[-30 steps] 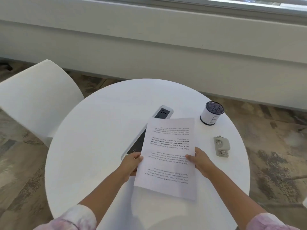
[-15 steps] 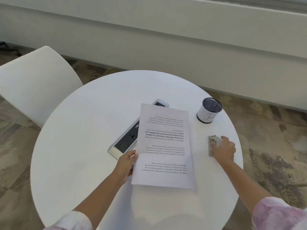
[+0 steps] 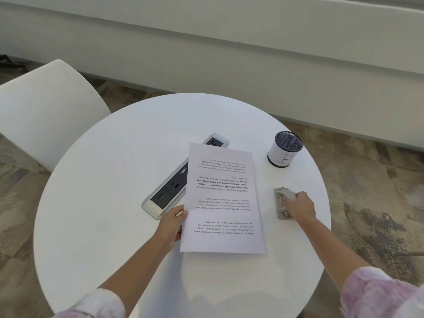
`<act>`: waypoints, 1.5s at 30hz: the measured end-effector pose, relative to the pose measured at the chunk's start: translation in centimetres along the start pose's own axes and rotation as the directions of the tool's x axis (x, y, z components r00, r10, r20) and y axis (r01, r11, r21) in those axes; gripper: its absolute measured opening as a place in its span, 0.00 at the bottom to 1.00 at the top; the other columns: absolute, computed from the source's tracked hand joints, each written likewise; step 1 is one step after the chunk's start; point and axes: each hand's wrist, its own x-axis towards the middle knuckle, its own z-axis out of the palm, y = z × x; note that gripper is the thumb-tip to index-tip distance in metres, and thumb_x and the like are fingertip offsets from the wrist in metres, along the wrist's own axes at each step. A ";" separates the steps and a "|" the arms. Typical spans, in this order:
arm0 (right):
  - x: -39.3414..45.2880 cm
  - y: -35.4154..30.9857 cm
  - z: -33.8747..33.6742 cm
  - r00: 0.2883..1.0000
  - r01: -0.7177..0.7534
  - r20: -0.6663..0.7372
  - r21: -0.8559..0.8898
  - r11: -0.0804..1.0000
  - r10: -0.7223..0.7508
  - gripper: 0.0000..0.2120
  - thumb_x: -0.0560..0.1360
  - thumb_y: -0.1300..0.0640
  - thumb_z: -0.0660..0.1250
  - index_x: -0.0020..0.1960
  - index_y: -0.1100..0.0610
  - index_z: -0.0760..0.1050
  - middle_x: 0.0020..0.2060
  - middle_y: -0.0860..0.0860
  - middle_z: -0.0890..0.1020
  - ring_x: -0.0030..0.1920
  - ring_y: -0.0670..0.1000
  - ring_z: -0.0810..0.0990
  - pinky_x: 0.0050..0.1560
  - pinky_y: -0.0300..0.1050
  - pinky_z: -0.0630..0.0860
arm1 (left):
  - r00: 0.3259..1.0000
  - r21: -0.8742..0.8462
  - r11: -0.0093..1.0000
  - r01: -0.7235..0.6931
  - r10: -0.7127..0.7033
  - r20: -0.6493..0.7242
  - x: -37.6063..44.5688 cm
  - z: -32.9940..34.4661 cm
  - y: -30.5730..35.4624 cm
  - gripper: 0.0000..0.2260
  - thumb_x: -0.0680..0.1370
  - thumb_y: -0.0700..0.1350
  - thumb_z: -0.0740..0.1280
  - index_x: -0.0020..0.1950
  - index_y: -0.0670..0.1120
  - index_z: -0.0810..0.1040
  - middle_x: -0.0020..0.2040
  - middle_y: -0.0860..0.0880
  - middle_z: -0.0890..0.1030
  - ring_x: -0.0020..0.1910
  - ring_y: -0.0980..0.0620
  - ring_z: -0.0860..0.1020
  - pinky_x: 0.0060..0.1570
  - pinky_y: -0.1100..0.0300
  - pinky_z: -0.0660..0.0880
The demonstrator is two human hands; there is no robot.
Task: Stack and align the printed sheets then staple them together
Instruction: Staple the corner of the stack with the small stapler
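The left hand (image 3: pixel 172 226) pinches the left edge of the printed sheets (image 3: pixel 221 198), thumb on top of the paper and the other fingers curled beneath it. The stack reaches away from that hand toward the wall, its print upside down to the wearer, its edges looking even. Its near part lies over the white round counter (image 3: pixel 110 203); whether it rests flat there or is lifted slightly, I cannot tell. The far left corner of the sheets covers part of a silver power strip (image 3: pixel 169 191) with dark sockets, which runs diagonally just beyond the left hand, its near end close to the thumb.

The right hand (image 3: pixel 300 206) lies well apart from the sheets, out to their right, on the grey stapler (image 3: pixel 282 203). Its fingers curl over the stapler's top and right side, gripping it, while the stapler sits on the counter near the right rim. Beyond this hand, farther toward the wall, stands a white cup (image 3: pixel 283 152) with a dark mesh top and a thin drawn mark on its side.

Both forearms are bare, ending in pale pink patterned sleeves (image 3: pixel 376 292) at the bottom of the view. Left of the left hand, past the counter's rim, stands 1 white chair (image 3: pixel 46 111) on a mottled floor (image 3: pixel 371 184).
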 end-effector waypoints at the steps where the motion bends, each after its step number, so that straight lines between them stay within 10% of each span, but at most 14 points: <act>1: -0.4 0.0 0.2 1.000 0.023 0.018 -0.007 1.000 -0.023 0.19 0.74 0.56 0.64 0.60 0.66 0.68 0.54 0.62 0.78 0.53 0.61 0.77 0.42 0.47 0.71 | 1.000 0.005 1.000 -0.002 0.002 0.008 -0.1 0.0 -0.1 0.11 0.80 0.42 0.60 0.61 0.47 0.76 0.45 0.46 0.81 0.35 0.50 0.76 0.32 0.62 0.73; 21: -4.7 -2.4 4.6 0.969 0.211 0.131 -0.007 0.978 -0.208 0.14 0.73 0.52 0.66 0.51 0.61 0.70 0.43 0.53 0.76 0.42 0.54 0.74 0.37 0.44 0.67 | 1.000 0.077 0.997 -0.009 0.011 -0.028 -0.2 -1.1 -1.8 0.10 0.79 0.42 0.61 0.47 0.54 0.79 0.40 0.49 0.82 0.36 0.49 0.78 0.34 0.61 0.74; 32: -3.5 -2.1 4.2 0.952 0.210 0.215 0.052 0.976 -0.216 0.21 0.72 0.47 0.68 0.58 0.58 0.68 0.46 0.52 0.76 0.44 0.52 0.75 0.35 0.42 0.68 | 0.997 0.167 0.983 -0.072 0.078 -0.027 0.7 -1.0 -2.4 0.17 0.80 0.40 0.58 0.63 0.59 0.72 0.51 0.54 0.81 0.46 0.51 0.79 0.44 0.57 0.77; 36: -3.3 -2.1 4.2 0.963 0.235 0.113 0.085 0.968 -0.244 0.22 0.76 0.43 0.60 0.60 0.59 0.68 0.53 0.56 0.78 0.53 0.55 0.77 0.47 0.45 0.70 | 0.990 0.236 0.964 -0.118 0.133 -0.046 1.3 -0.9 -2.6 0.22 0.80 0.39 0.58 0.72 0.55 0.62 0.60 0.50 0.77 0.59 0.46 0.76 0.65 0.48 0.68; 45: -2.6 -5.8 5.3 0.849 0.526 0.090 -0.043 0.850 -0.521 0.20 0.79 0.50 0.56 0.67 0.60 0.66 0.66 0.56 0.70 0.68 0.57 0.65 0.66 0.49 0.62 | 0.987 0.310 0.943 -0.123 0.149 -0.063 2.0 -0.7 -2.5 0.22 0.80 0.42 0.58 0.73 0.57 0.60 0.50 0.46 0.78 0.53 0.49 0.75 0.56 0.60 0.67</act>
